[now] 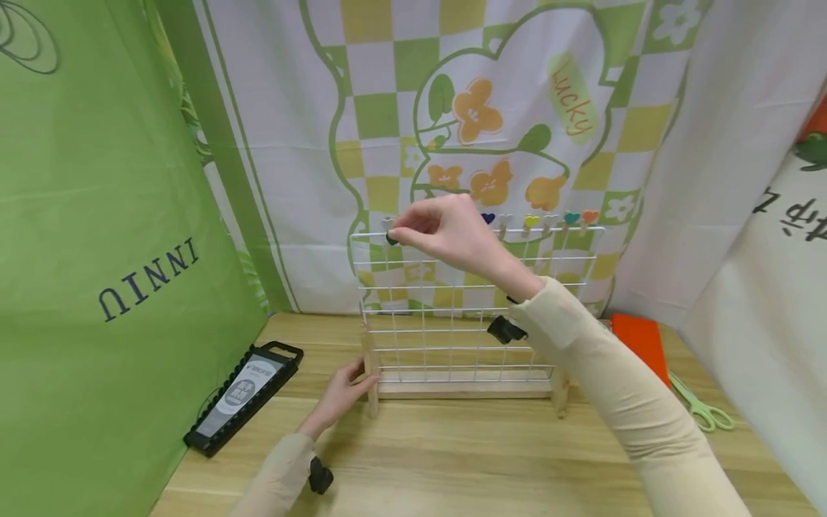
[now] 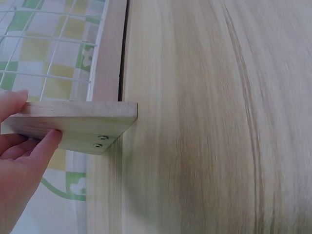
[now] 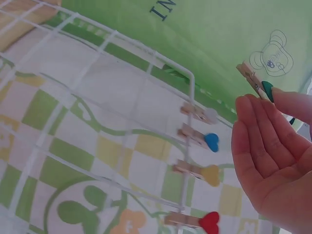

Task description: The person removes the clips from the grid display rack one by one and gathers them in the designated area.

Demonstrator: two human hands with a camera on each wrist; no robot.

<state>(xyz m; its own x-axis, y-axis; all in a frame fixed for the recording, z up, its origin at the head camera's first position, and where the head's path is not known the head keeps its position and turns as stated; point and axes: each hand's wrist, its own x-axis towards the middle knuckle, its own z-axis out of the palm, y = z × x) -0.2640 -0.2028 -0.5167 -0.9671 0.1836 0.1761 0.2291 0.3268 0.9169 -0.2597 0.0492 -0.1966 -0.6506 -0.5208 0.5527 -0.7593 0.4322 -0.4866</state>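
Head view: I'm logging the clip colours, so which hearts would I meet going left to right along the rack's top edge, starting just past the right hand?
Dark blue heart → first pale heart → yellow heart → second pale heart → teal heart → orange heart.

In the head view the right hand point(image 1: 446, 228) hides 3 heart clips point(image 3: 199, 172), the left wrist view crops the left hand point(image 2: 22, 170), and small print on the black case point(image 1: 244, 396) is unreadable.
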